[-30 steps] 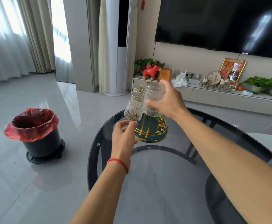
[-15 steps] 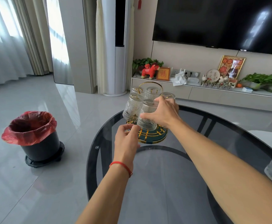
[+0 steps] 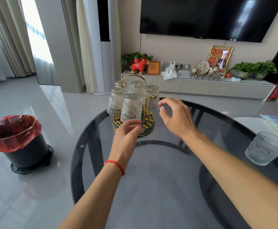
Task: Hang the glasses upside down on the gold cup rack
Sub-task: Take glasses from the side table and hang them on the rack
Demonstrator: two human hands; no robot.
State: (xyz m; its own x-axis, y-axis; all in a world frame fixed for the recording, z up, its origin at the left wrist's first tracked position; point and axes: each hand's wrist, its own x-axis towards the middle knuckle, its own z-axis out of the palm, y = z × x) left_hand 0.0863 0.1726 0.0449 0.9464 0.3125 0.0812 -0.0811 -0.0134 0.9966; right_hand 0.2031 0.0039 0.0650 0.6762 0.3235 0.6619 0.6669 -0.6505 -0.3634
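Gold cup rack stands on the far part of the glass bench. I count five glasses mouth-down on its pegs: front glass, one to its left, one to the right, two at the back, partly hidden. One peg at the front right, a bare gold hook, looks unfilled.

My left hand is just below the front glass, fingers loosely curled, holding nothing that I can see. My right hand hovers beside the bare peg, fingers spread, empty.

One glass stands upright at the bench's right edge, well apart from the rack.

Judgement: five of six hung; remaining: take up the upright glass, invert it, seat it on the free peg.
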